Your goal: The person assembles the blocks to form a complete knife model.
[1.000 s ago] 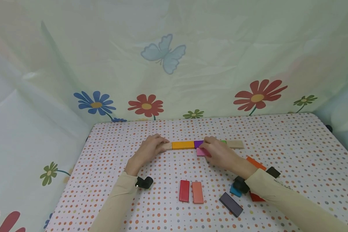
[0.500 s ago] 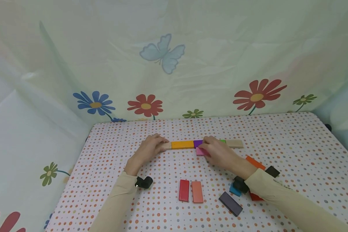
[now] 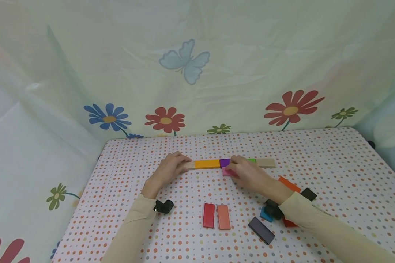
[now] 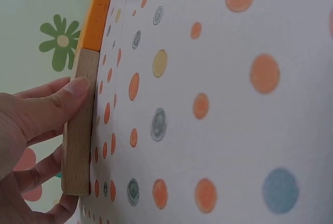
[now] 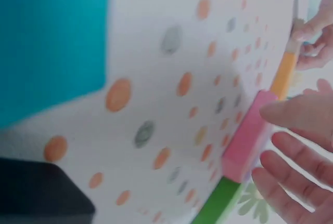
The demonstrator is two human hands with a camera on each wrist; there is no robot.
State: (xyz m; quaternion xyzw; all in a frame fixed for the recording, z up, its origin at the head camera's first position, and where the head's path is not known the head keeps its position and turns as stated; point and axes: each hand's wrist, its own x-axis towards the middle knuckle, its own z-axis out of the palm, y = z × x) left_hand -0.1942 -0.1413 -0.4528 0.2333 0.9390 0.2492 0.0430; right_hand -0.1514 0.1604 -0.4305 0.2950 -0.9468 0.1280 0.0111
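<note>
A row of rectangular wooden blocks runs across the table: plain wood (image 3: 189,166), orange (image 3: 207,164), purple (image 3: 224,163), green (image 3: 252,160) and plain wood (image 3: 266,163). At the row's left end my left hand (image 3: 169,168) grips the plain block, thumb on its near face and fingers round behind, as the left wrist view shows. My right hand (image 3: 248,174) holds a pink block (image 5: 250,135) by thumb and fingers, just in front of the purple block. Part of the pink block is hidden by that hand in the head view.
Nearer me lie a red block (image 3: 209,215), a salmon block (image 3: 224,217) and a dark grey block (image 3: 261,231). Under and beside the right forearm are blue (image 3: 266,214), orange-red (image 3: 289,184), black (image 3: 308,194) and another red block (image 3: 289,223). A flowered cloth (image 3: 217,102) hangs behind the table.
</note>
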